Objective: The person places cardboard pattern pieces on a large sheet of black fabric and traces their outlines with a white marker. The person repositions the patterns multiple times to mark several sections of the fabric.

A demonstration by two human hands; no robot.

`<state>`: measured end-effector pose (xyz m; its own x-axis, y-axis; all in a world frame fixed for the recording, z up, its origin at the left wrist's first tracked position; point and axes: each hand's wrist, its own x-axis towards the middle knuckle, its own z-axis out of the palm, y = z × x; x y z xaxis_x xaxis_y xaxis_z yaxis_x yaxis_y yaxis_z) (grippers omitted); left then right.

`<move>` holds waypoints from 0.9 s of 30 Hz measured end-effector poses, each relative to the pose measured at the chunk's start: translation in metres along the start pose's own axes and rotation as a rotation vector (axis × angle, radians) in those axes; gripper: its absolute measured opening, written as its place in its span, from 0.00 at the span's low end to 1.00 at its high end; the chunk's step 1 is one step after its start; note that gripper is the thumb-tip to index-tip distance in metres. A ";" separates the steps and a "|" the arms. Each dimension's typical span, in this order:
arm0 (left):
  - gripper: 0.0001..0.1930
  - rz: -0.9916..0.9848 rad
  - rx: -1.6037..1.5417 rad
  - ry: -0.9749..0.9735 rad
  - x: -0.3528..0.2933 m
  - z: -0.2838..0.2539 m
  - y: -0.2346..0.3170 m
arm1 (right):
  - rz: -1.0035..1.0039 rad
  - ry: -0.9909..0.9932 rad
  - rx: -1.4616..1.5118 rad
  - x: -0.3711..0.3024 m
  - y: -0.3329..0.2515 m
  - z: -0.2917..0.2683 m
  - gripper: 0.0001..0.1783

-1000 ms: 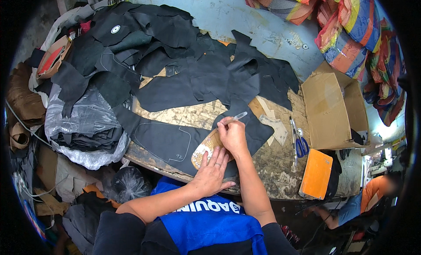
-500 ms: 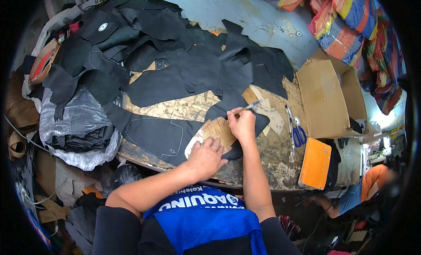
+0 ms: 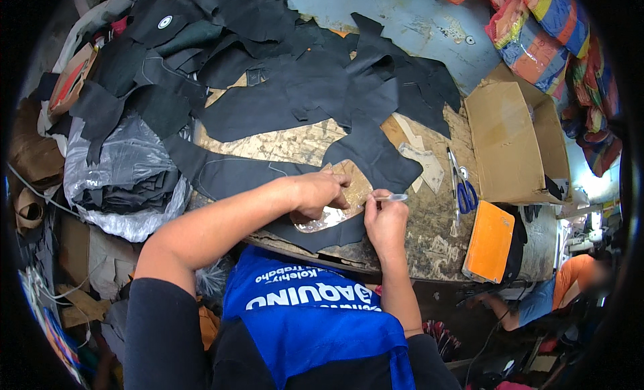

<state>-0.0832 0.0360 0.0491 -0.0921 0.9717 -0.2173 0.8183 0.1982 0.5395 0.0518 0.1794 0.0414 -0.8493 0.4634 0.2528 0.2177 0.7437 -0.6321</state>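
Note:
A tan, clear-taped pattern piece [image 3: 355, 177] lies on a black leather piece [image 3: 382, 155] near the table's front edge. My left hand [image 3: 318, 194] presses it down with bent, parted fingertips and grips nothing. At the pattern's right edge, my right hand [image 3: 387, 224] pinches a slim pen [image 3: 394, 197], its rear end pointing right. The pen's tip is too small to make out. Left of the pattern, the leather carries a pale drawn outline, partly hidden under my left forearm.
More black leather [image 3: 308, 88] is heaped across the back. Blue-handled scissors [image 3: 465, 195], an orange pad [image 3: 488, 242] and an open cardboard box [image 3: 510, 145] stand at right. A plastic bag of black scraps [image 3: 131, 189] sits at left. Another person [image 3: 563, 283] is at far right.
My right hand has come down toward me along the pattern's right edge with the pen. My left hand has shifted up and its fingers have bent. The pattern has turned and moved slightly right.

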 end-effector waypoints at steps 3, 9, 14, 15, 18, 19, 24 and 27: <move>0.33 0.006 -0.057 -0.064 0.007 -0.005 -0.006 | -0.135 0.013 0.040 -0.012 -0.004 0.000 0.05; 0.37 0.001 -0.096 -0.036 0.007 -0.008 -0.008 | 0.103 0.000 0.216 -0.023 0.002 -0.006 0.06; 0.36 -0.006 -0.080 -0.059 0.008 -0.010 -0.007 | -0.283 -0.054 0.044 -0.030 -0.007 -0.001 0.05; 0.36 -0.007 -0.085 -0.061 0.008 -0.010 -0.008 | -0.401 -0.082 -0.017 -0.031 -0.011 0.001 0.06; 0.36 -0.010 -0.089 -0.048 0.008 -0.007 -0.009 | -0.513 -0.171 0.082 -0.041 -0.030 0.015 0.04; 0.35 -0.007 -0.084 -0.036 0.008 -0.006 -0.010 | -0.526 -0.213 0.140 -0.043 -0.036 0.020 0.04; 0.34 0.016 -0.056 0.040 0.008 -0.003 -0.012 | -0.489 -0.279 0.395 -0.040 -0.047 0.046 0.05; 0.38 -0.056 -0.001 0.123 0.002 -0.003 -0.007 | -0.467 -0.244 0.502 -0.043 -0.037 0.047 0.05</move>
<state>-0.0911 0.0373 0.0473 -0.2069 0.9675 -0.1454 0.8095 0.2527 0.5300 0.0572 0.1092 0.0197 -0.8954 -0.0125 0.4451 -0.3912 0.4994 -0.7730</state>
